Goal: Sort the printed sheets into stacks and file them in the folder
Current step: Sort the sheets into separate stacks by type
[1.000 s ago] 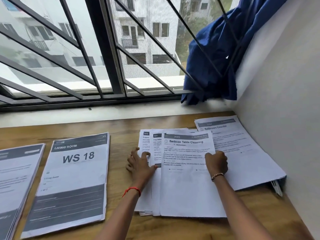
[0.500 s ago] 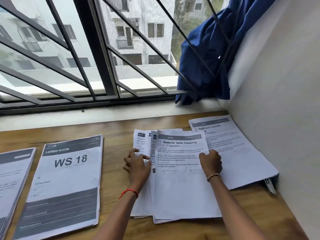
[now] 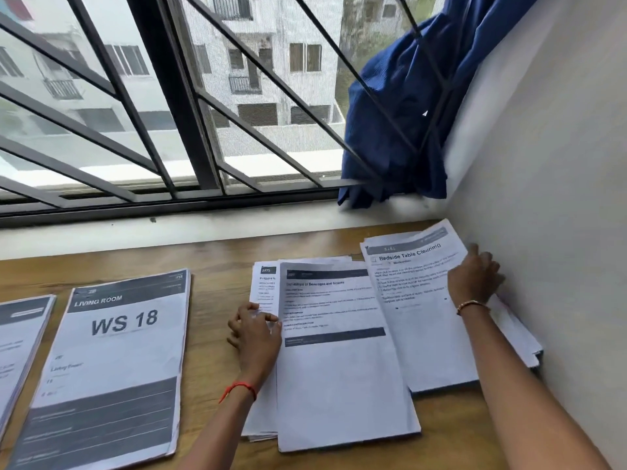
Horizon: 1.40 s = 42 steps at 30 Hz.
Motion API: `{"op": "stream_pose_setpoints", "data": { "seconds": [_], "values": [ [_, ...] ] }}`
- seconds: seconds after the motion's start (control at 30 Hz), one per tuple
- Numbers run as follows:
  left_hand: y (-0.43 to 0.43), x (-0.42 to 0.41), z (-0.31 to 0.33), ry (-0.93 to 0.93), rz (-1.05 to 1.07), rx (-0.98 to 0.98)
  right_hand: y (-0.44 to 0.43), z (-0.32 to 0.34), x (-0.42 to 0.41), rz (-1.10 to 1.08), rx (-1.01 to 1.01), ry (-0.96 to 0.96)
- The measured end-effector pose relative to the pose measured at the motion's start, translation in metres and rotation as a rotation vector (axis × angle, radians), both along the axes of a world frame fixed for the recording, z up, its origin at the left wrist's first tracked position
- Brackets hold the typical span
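Observation:
A loose pile of printed sheets lies in the middle of the wooden table. My left hand presses flat on the pile's left edge. My right hand rests on the "Bedside Table Cleaning" sheet, which now lies on the right stack against the wall. A "WS 18 Living Room" stack sits to the left, and another stack shows at the far left edge. No folder is visible.
A white wall bounds the table on the right. A barred window and sill run along the back, with a blue cloth bunched at the back right corner.
My right hand slid the "Bedside Table Cleaning" sheet off the middle pile and right onto the stack by the wall. A different sheet now tops the middle pile. The left hand stayed.

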<state>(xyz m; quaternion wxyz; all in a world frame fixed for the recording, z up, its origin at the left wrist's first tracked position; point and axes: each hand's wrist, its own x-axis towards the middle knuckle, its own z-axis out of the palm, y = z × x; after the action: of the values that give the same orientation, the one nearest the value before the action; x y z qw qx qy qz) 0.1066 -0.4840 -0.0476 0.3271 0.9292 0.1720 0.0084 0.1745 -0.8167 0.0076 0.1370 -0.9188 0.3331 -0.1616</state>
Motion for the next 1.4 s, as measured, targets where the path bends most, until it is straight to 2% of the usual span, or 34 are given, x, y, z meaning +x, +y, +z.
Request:
{"op": "stream_pose_setpoints", "data": {
  "seconds": [0.07,0.13,0.23,0.3,0.53,0.7,0.77,0.83,0.97,1.07,1.13,1.23,1.4],
  "values": [
    [-0.002,0.0,-0.002,-0.008,0.021,-0.007,0.004,-0.009,-0.001,0.083,-0.06,0.006],
    [-0.006,0.0,-0.002,-0.018,0.048,0.0,0.019,-0.018,-0.006,0.23,-0.004,0.04],
    [-0.011,0.0,-0.002,-0.024,0.066,0.025,0.045,-0.038,-0.021,0.513,0.091,0.245],
    [-0.012,0.0,-0.002,-0.021,0.065,0.034,0.051,-0.05,-0.03,0.601,0.114,0.37],
    [-0.009,0.0,-0.002,0.004,0.044,0.018,0.038,-0.048,-0.027,0.584,0.039,0.391],
    [-0.013,-0.004,0.0,-0.104,0.043,0.052,0.055,-0.047,-0.028,0.612,0.083,0.207],
    [-0.016,-0.006,0.001,-0.176,-0.013,0.047,0.067,-0.046,-0.03,0.648,0.134,0.08],
    [-0.018,-0.008,0.0,-0.293,-0.137,0.028,0.08,-0.049,-0.031,0.676,0.131,0.03],
    [-0.02,-0.015,0.001,-0.394,-0.305,-0.082,0.098,-0.052,-0.031,0.626,0.172,0.105],
    [-0.019,-0.015,-0.001,-0.417,-0.322,-0.095,0.104,-0.053,-0.032,0.6,0.131,0.146],
    [-0.019,-0.012,-0.002,-0.379,-0.221,-0.103,0.105,-0.054,-0.034,0.592,0.111,0.156],
    [-0.022,-0.008,-0.001,-0.201,-0.064,-0.112,0.105,-0.055,-0.035,0.578,0.103,0.152],
    [-0.026,0.001,0.007,-0.138,-0.015,-0.211,0.107,-0.054,-0.036,0.559,0.145,0.141]
  ]
}}
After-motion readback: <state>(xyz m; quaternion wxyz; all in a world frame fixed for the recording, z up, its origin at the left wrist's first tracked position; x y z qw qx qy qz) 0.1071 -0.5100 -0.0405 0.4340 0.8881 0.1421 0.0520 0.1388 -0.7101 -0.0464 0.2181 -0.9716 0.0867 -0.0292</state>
